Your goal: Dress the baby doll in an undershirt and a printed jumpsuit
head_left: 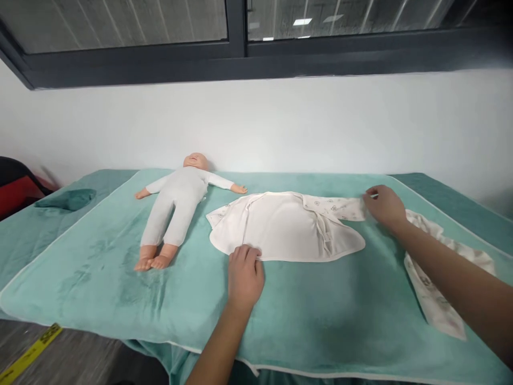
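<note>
A white baby garment (286,227) lies spread flat on the teal blanket (100,289). My left hand (245,275) rests on its near hem with fingers curled down, pinching the edge. My right hand (383,206) is closed on the garment's patterned sleeve (339,207) at the right. A baby doll (176,206) in a white bodysuit lies on its back to the left of the garment, arms out.
A second patterned white cloth (438,291) lies under my right forearm at the right. A folded teal cloth (66,199) sits at the far left, beside a red and black object (16,187). A white wall and dark window frame stand behind.
</note>
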`<act>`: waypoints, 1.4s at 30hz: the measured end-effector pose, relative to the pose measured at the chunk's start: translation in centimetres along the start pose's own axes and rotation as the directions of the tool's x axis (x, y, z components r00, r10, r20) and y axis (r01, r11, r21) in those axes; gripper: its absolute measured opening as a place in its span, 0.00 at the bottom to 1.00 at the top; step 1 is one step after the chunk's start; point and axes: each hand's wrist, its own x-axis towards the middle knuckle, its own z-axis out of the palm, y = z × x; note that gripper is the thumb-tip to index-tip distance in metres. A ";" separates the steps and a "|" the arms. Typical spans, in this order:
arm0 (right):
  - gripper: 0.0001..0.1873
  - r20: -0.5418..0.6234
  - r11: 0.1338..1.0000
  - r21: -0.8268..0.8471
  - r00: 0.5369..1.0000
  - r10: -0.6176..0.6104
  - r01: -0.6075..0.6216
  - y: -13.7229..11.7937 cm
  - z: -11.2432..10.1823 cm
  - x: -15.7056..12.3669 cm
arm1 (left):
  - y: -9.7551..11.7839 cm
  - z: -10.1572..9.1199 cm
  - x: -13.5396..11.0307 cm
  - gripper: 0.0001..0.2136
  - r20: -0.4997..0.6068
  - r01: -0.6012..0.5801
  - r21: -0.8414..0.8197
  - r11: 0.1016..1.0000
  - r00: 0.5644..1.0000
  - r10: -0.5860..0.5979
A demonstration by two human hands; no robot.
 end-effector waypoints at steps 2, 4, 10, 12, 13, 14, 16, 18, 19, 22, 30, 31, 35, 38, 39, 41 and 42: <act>0.23 -0.074 0.994 0.012 0.991 -0.111 0.112 -1.6 1.2 -1.1 | 0.0 0.0 0.0 0.10 0.002 0.008 0.009 1.000 1.000 -0.008; 0.25 0.003 0.961 0.023 0.961 -0.275 0.275 -3.7 2.8 -2.9 | 0.1 0.1 0.0 0.10 0.003 0.009 0.011 1.000 1.000 -0.009; 0.20 0.239 0.880 -0.115 0.873 -0.425 0.460 -7.8 5.3 -5.0 | 0.0 0.2 0.0 0.10 0.008 0.018 0.016 1.000 1.000 -0.019; 0.18 0.203 0.944 -0.082 0.932 -0.299 0.320 -7.7 5.4 -3.7 | 0.0 0.3 0.1 0.10 0.007 0.017 0.014 1.000 1.000 -0.017; 0.18 0.191 0.962 -0.062 0.949 -0.249 0.265 -7.4 5.3 -2.9 | 0.0 0.3 0.1 0.10 0.006 0.015 0.013 1.000 1.000 -0.015; 0.18 0.182 0.974 -0.049 0.961 -0.209 0.221 -7.0 5.2 -2.0 | 0.0 0.3 0.2 0.10 0.004 0.014 0.012 1.000 1.000 -0.014; 0.19 0.163 0.987 -0.053 0.977 -0.139 0.150 -6.0 5.0 -0.7 | 0.0 0.3 0.2 0.10 0.002 0.017 0.008 1.000 1.000 -0.017; 0.21 0.104 0.994 -0.064 0.991 -0.081 0.088 -5.2 4.6 -0.2 | 0.0 0.3 0.2 0.10 -0.001 0.024 0.004 1.000 1.000 -0.024; 0.22 0.053 0.994 -0.069 0.995 -0.086 0.090 -5.1 4.5 -0.3 | 0.0 0.3 0.2 0.10 -0.002 0.023 0.004 1.000 1.000 -0.023; 0.23 -0.071 0.958 -0.058 0.956 -0.286 0.282 -5.8 4.5 -2.0 | 0.0 0.4 0.1 0.10 -0.007 0.007 0.009 1.000 1.000 -0.007; 0.31 0.255 0.798 -0.036 0.778 -0.575 0.601 -12.7 10.1 -6.9 | -0.4 0.8 -0.1 0.08 -0.080 -0.052 -0.025 0.998 0.996 0.050; 0.32 0.266 0.791 -0.050 0.771 -0.578 0.610 -13.4 11.1 -6.9 | -0.5 0.8 -0.2 0.09 -0.088 -0.058 -0.031 0.998 0.995 0.055; 0.37 0.227 0.805 -0.109 0.803 -0.550 0.583 -15.1 14.0 -6.2 | -0.7 1.0 -0.3 0.09 -0.102 -0.074 -0.061 0.995 0.992 0.068; 0.38 0.202 0.811 -0.151 0.821 -0.535 0.566 -15.7 14.7 -5.4 | -0.9 1.1 -0.3 0.09 -0.112 -0.077 -0.069 0.995 0.991 0.069; 0.37 0.200 0.806 -0.162 0.819 -0.538 0.569 -15.8 14.8 -5.2 | -0.9 1.1 -0.3 0.09 -0.120 -0.077 -0.073 0.994 0.990 0.068; 0.35 0.206 0.789 -0.174 0.806 -0.555 0.589 -16.1 14.8 -5.0 | -1.0 1.1 -0.3 0.09 -0.138 -0.083 -0.085 0.993 0.988 0.071; 0.33 0.212 0.779 -0.176 0.796 -0.567 0.602 -16.3 14.8 -4.9 | -1.0 1.1 -0.3 0.09 -0.146 -0.086 -0.091 0.992 0.987 0.072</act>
